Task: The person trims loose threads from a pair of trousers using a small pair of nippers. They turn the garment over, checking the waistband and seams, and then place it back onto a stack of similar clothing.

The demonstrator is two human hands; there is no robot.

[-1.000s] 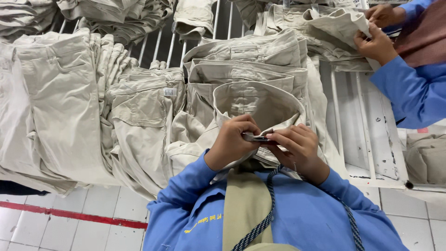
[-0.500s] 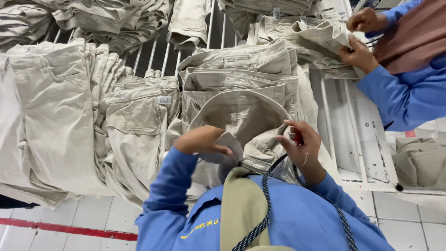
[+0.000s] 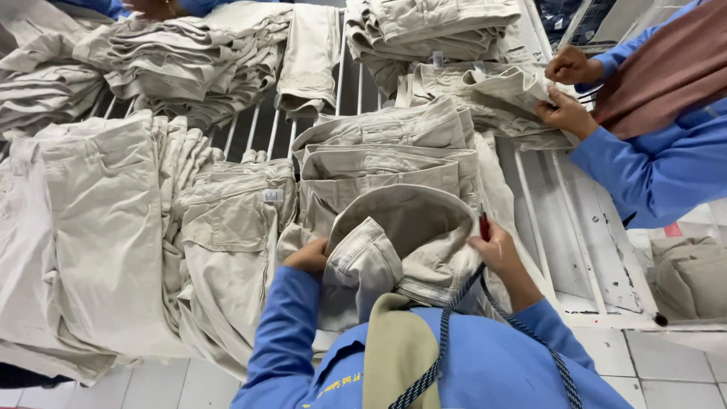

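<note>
Left hand [image 3: 309,257] fingers curled into folded-back waistband of beige trousers [image 3: 394,242]. Right hand [image 3: 496,246] fingers closed on far waistband edge, pinching small red tool [image 3: 484,225].

A second ago both hands met at one spot; now apart, waist spread open, lining exposed.

Trousers atop stack on slatted worktop [image 3: 564,235]. Co-worker's hands [image 3: 564,91] on another garment, far right.

I see the left hand [image 3: 309,256] gripping the waistband edge of the beige trousers [image 3: 394,242], which are opened toward the camera. The right hand [image 3: 496,246] holds the opposite edge and a small red tool [image 3: 484,225]. The garment lies on a white slatted table [image 3: 575,227] among folded trouser stacks [image 3: 189,60]. At upper right, a co-worker's 2 hands [image 3: 566,91] handle another pair.
</note>
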